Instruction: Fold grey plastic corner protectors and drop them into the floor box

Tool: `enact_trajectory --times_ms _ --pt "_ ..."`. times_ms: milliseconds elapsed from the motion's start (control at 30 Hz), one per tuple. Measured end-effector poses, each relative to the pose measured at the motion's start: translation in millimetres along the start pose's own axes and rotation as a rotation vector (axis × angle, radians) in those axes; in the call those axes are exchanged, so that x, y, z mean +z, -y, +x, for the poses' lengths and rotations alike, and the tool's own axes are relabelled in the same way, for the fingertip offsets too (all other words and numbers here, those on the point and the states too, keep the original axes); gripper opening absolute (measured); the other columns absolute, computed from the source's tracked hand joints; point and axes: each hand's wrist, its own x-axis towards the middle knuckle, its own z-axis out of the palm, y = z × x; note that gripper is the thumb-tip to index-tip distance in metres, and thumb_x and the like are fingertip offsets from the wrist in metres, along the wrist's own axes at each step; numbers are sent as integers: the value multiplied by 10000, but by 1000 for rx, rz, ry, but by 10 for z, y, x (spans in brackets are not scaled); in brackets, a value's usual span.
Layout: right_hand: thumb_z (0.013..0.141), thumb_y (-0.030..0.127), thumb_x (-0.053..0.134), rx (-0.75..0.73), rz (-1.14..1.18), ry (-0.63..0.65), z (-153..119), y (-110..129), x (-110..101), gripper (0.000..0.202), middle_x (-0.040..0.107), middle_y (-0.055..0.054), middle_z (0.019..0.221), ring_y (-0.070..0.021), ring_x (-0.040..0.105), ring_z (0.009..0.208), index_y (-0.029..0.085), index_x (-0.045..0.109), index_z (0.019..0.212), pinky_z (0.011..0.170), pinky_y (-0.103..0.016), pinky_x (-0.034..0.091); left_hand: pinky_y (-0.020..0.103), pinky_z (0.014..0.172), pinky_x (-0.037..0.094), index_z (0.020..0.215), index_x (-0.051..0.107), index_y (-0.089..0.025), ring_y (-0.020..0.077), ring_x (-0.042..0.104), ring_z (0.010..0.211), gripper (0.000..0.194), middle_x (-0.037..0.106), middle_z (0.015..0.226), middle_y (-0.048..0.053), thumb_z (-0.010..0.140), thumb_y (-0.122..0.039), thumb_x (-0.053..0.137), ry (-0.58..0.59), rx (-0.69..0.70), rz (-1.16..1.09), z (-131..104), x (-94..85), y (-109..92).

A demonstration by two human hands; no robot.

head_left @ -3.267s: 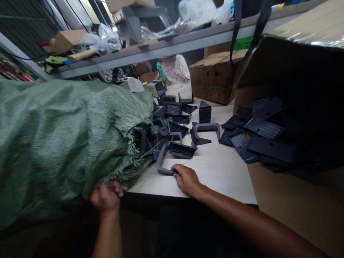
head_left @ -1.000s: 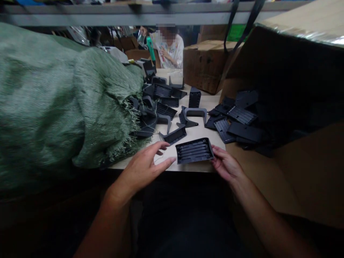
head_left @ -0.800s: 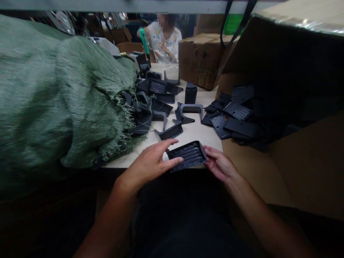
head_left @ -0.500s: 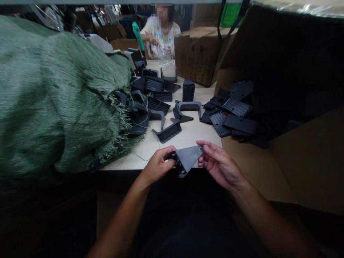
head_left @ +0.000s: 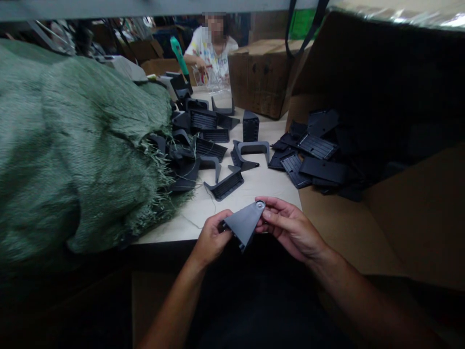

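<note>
Left hand (head_left: 211,236) and right hand (head_left: 290,228) each pinch one grey triangular plastic part (head_left: 242,223), fingers closed on its edges. One green woven sack (head_left: 72,145) lies left. One cardboard box (head_left: 363,145) lies right.

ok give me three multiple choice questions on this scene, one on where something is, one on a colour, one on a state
1. Where does the woven sack lie?
A. on the table's left side
B. inside the cardboard box
C. on the shelf

2. What colour is the sack?
A. blue
B. green
C. white

3. How is the dark plastic part held?
A. flat on the table
B. in one hand only
C. between both hands, off the table

Answers:
1 A, it fills the left of the table, parts spilling from its mouth.
2 B, its weave is green.
3 C, the left hand and right hand each grip an end at the table's near edge.
</note>
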Motion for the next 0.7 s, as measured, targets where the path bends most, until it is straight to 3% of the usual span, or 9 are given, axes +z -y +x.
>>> enact_trajectory --times_ms 100,167,267,333,433,567,700 --pt "840 292 912 -39 -85 13 34 40 30 407 781 -44 898 -155 759 788 202 788 1217 734 -268 667 266 689 446 781 646 -169 161 559 713 161 602 717 6 794 -260 778 -9 -61 -229 24 68 68" --pt "860 305 896 -128 -237 2 65 99 24 411 785 -58 979 -176 761 827 219 783 1246 740 -295 667 304 734 521 777 625 -181 179 600 709 214 608 702 10 795 -308 796 -1 -97 -521 48 131 80" --pt "869 302 890 -384 -552 -158 132 218 -33 366 786 -76 1085 -195 748 936 241 811 1221 846 -310 647 356 830 600 794 567 -197 143 605 660 216 564 686 -33 815 -227 780 -45 -172 -1041 95 191 33" --pt "865 312 894 -452 -666 -240 191 281 -84 351 790 -82 1087 -197 737 959 241 824 1201 876 -300 628 285 800 606 795 540 -196 102 592 614 197 539 672 -51 830 -104 712 -131 -255 -1310 130 188 -26" --pt "838 346 914 -254 -609 -129 284 286 -118 384 801 -90 1058 -187 739 877 220 824 1190 789 -296 632 196 676 575 779 555 -192 91 613 587 190 567 647 -33 916 -61 570 -283 -384 -1428 178 145 -103" --pt "832 361 919 20 -372 75 390 137 -21 386 805 -87 991 -180 750 807 195 818 1165 706 -294 636 235 701 610 785 658 -172 127 698 646 328 713 694 14 1026 -93 451 -549 -528 -1343 234 119 -155" --pt "837 384 918 54 -253 63 504 9 130 322 784 -47 795 -153 740 689 169 814 1053 668 -264 627 293 666 637 897 761 -122 186 750 713 434 816 870 110 1082 -163 371 -534 -577 -1273 255 159 -222"
